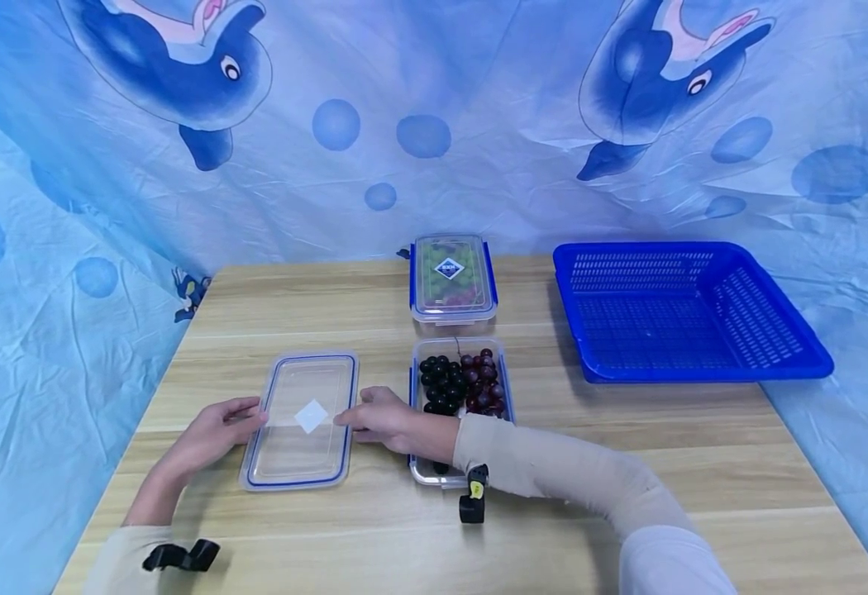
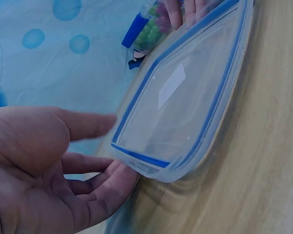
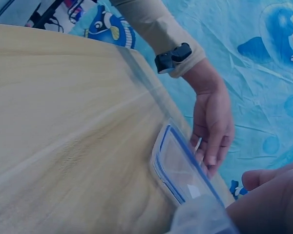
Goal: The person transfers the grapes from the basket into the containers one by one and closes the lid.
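Note:
A clear plastic lid (image 1: 300, 463) with a blue seal and a white diamond label lies left of the middle of the table. At its right edge my right hand (image 1: 389, 420) pinches the rim, one fingertip over the top. My left hand (image 1: 211, 434) is at the opposite edge; in the left wrist view its fingertips (image 2: 122, 173) touch the rim while the thumb stays apart from it. Under my right forearm stands an uncovered clear box (image 1: 425, 475) of dark grapes (image 1: 443, 382) and red grapes (image 1: 484, 382), partly hidden by the arm.
Behind the uncovered box stands a lidded clear box (image 1: 452, 277) with blue side clips, green and reddish fruit inside. A blue perforated basket (image 1: 590, 364) sits at the back right of the wooden table (image 1: 315, 545). A dolphin-print sheet (image 1: 479, 190) hangs behind.

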A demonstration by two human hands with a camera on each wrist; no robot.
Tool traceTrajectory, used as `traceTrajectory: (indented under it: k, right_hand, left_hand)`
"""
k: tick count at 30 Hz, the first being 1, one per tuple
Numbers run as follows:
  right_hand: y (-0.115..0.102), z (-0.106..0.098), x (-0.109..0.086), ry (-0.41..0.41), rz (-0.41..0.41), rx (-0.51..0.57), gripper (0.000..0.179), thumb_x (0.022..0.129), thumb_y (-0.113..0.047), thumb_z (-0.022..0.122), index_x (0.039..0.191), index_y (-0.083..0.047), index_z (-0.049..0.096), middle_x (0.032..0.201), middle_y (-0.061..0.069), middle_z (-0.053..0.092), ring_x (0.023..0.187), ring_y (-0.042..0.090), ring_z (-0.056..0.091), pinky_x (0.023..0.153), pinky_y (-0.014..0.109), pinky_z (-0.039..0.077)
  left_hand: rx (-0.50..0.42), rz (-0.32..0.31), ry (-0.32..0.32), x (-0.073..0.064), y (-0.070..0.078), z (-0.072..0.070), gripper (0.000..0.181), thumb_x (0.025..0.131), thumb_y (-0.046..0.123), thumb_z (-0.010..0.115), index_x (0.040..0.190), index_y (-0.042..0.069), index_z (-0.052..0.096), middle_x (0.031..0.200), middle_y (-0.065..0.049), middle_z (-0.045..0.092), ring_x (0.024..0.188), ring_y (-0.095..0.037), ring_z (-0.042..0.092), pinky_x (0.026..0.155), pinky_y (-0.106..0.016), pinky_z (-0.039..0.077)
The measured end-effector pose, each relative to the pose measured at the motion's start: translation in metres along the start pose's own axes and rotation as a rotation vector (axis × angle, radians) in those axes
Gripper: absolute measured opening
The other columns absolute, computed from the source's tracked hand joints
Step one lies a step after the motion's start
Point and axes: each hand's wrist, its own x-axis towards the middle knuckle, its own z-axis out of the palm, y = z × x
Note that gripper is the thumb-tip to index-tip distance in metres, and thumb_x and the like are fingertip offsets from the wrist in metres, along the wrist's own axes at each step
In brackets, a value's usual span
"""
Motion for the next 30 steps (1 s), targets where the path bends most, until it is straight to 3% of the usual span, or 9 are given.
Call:
traceTrajectory:
  k: [5,8,12,16,19,25,30]
  right_hand:
    - [-0.010,-0.005,0.000,-0.014,-0.003,-0.010,0.082,0.088,0.005,0.072,0.153,0.017,0.022,0.128,0.026,0.059,0.122,0.039,0.060,0.110,0.049,0.050]
    - [-0.019,-0.009,-0.003,-0.028,-0.030,0.013,0.077,0.089,0.006,0.070,0.151,0.018,0.025,0.120,0.023,0.064,0.118,0.038,0.064,0.110,0.049,0.050]
    - [-0.036,-0.020,-0.014,-0.039,-0.089,0.042,0.071,0.091,0.006,0.068,0.150,0.018,0.029,0.134,0.027,0.058,0.122,0.040,0.061,0.110,0.048,0.050]
    - [-0.054,-0.039,-0.029,-0.060,-0.134,0.073,0.070,0.093,0.006,0.066,0.152,0.014,0.030,0.149,0.026,0.046,0.127,0.037,0.058,0.113,0.047,0.048]
    - [-0.065,-0.057,-0.040,-0.058,-0.161,0.080,0.064,0.094,0.006,0.064,0.151,0.010,0.036,0.146,0.022,0.049,0.121,0.031,0.059,0.112,0.045,0.048]
    - [-0.078,-0.093,-0.057,-0.021,-0.233,0.075,0.053,0.097,0.005,0.062,0.147,0.005,0.046,0.142,0.017,0.056,0.114,0.022,0.062,0.113,0.045,0.048]
    - [-0.079,-0.123,-0.070,0.012,-0.278,0.072,0.055,0.096,0.006,0.060,0.148,0.002,0.045,0.145,0.019,0.054,0.113,0.020,0.062,0.111,0.043,0.048]
  left_hand:
    - [0.000,0.051,0.011,0.001,0.009,-0.002,0.063,0.106,0.020,0.058,0.147,-0.020,0.035,0.141,-0.039,0.050,0.121,-0.036,0.062,0.087,-0.027,0.061]
    - [-0.012,0.080,0.043,0.000,0.020,-0.006,0.062,0.105,0.022,0.059,0.148,-0.017,0.036,0.144,-0.038,0.049,0.116,-0.022,0.064,0.085,-0.020,0.058]
    - [-0.087,0.103,0.062,-0.002,0.041,-0.009,0.065,0.105,0.027,0.059,0.152,-0.010,0.036,0.147,-0.034,0.048,0.105,0.002,0.061,0.085,-0.014,0.055]
    - [-0.172,0.129,0.048,-0.004,0.065,-0.005,0.072,0.105,0.032,0.060,0.157,-0.006,0.029,0.151,-0.031,0.046,0.106,0.008,0.059,0.089,-0.012,0.052]
    - [-0.188,0.151,0.049,-0.004,0.084,0.003,0.075,0.104,0.034,0.061,0.158,-0.005,0.026,0.151,-0.031,0.046,0.113,0.003,0.057,0.091,-0.011,0.051]
    - [-0.200,0.188,0.033,0.001,0.120,0.019,0.077,0.102,0.035,0.065,0.160,0.000,0.027,0.149,-0.026,0.049,0.136,-0.032,0.050,0.095,-0.013,0.051]
    - [-0.201,0.258,-0.015,0.014,0.145,0.035,0.074,0.102,0.027,0.065,0.160,0.000,0.027,0.147,-0.026,0.050,0.134,-0.039,0.052,0.098,-0.021,0.053]
